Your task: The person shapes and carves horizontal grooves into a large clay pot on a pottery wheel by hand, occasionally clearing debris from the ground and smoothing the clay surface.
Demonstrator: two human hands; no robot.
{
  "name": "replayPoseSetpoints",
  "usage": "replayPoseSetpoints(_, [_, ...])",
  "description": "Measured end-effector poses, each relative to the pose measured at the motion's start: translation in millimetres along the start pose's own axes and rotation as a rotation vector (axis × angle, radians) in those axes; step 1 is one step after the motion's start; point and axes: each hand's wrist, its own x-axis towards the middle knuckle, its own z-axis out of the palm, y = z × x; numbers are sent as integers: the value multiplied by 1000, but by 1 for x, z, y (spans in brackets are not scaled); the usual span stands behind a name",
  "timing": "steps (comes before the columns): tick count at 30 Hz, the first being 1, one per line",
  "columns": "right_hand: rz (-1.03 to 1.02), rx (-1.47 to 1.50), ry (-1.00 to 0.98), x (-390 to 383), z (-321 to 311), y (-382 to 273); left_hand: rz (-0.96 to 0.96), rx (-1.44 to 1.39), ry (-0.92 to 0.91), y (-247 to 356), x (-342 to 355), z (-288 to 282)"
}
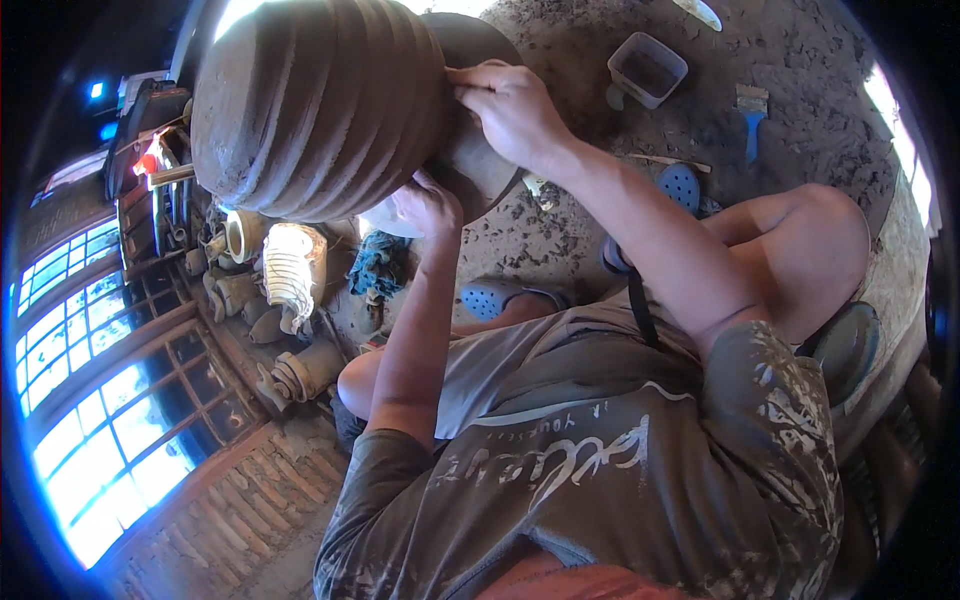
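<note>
Right hand (508, 112) forward, fingers curled at edge of large, rounded, ridged brown clay pot (315, 110); left hand (432, 207) raised lower, fingers partly hidden. Can't tell either grip.

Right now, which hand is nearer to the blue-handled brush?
The right hand: it is at the right side of the ribbed clay pot, left of the blue-handled brush. The left hand is lower in view and farther left.
</note>
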Motion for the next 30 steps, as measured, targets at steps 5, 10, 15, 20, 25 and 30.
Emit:
replayPoseSetpoints(5, [50, 52, 85, -50, 27, -30, -152, -83, -103, 12, -6, 5])
replayPoseSetpoints(10, [7, 16, 77, -89, 51, -34, -192, -374, -299, 21, -13, 2])
replayPoseSetpoints(15, [-218, -204, -186, -113, 48, -27, -253, -659, -421, 34, -13, -23])
replayPoseSetpoints(20, [-272, -517, -115, -88, 15, -29, -295, -716, -307, 54, -22, -46])
replayPoseSetpoints(25, [-346, -769, -271, -67, -12, -38, -138, -799, -139, 29, -52, 19])
replayPoseSetpoints(30, [-468, -914, -695, -63, -34, -34, -429, -1110, -877, 64, -61, -28])
